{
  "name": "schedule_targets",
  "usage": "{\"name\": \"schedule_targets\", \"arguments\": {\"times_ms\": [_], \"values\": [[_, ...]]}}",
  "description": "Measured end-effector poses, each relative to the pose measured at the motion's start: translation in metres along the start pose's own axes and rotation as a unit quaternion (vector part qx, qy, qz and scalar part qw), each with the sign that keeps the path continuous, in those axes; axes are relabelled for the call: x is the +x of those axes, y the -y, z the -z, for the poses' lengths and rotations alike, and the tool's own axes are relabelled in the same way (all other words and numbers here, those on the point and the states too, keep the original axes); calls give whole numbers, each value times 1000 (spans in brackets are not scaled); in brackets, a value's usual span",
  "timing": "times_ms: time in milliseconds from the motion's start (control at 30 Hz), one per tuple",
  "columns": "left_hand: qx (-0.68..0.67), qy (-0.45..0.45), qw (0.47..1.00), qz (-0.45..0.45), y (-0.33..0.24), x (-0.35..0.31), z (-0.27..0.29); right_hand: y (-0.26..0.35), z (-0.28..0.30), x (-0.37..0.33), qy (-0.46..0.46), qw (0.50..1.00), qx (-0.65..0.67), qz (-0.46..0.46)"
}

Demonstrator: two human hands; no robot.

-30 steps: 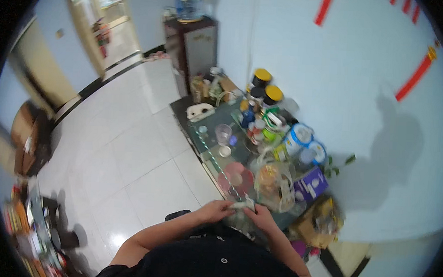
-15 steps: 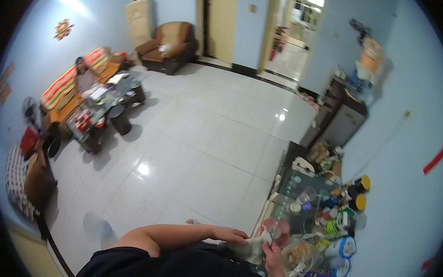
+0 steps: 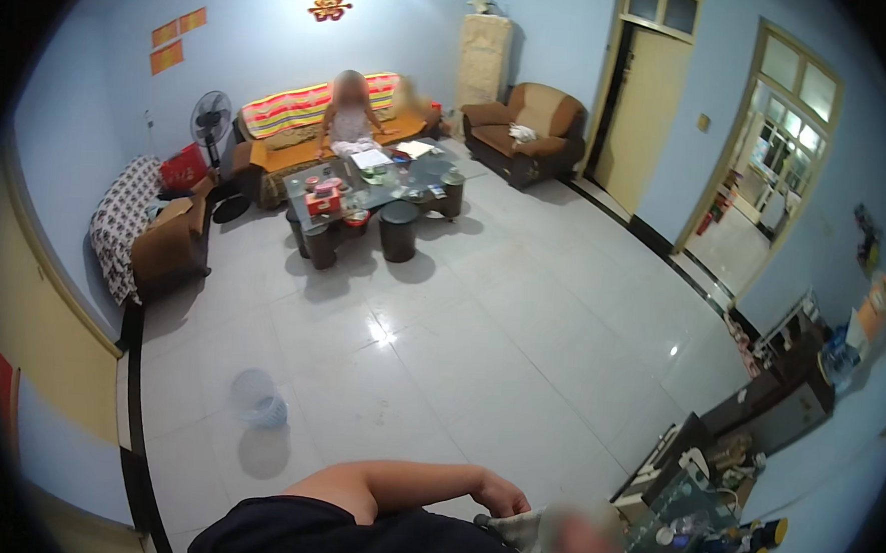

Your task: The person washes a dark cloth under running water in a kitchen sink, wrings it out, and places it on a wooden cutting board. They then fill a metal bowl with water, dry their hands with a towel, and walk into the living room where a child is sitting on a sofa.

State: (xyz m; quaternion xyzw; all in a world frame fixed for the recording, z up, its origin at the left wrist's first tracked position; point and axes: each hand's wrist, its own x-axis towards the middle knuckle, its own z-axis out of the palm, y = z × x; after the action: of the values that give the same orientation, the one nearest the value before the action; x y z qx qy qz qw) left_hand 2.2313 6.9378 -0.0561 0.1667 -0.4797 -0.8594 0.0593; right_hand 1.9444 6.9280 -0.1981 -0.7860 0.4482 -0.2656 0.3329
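Note:
Near the lower edge, my left hand [image 3: 504, 495] is closed with its fingers curled at the edge of a pale, whitish cloth [image 3: 535, 530]. The cloth lies in front of my body, and a small dark piece shows at its left end. Past the cloth's right part is a blurred, skin-coloured patch where my right hand [image 3: 586, 546] appears. Its fingers cannot be made out, so its grip is hidden.
A glass-topped side table [image 3: 687, 505] crowded with jars and bottles stands close on my right. A translucent waste bin [image 3: 259, 399] sits on the tiled floor at left. Farther off are a glass coffee table [image 3: 312, 192], a stool [image 3: 398, 231], and a person [image 3: 351, 121] on the sofa.
The view has swung left and up, so the bin and sofa show more fully. The cloth stays at my hands; my left fingers, flatter before, are now curled. My right hand has become blurred.

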Motion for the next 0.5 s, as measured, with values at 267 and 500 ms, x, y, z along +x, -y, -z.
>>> {"name": "schedule_targets", "arguments": {"times_ms": [267, 500], "values": [[22, -120, 988, -91, 20, -146, 23, 251, -41, 120, 128, 966, 221, -48], [-11, -294, 941, -169, 34, -213, 31, 317, -73, 188, 221, 953, 202, 33]]}}
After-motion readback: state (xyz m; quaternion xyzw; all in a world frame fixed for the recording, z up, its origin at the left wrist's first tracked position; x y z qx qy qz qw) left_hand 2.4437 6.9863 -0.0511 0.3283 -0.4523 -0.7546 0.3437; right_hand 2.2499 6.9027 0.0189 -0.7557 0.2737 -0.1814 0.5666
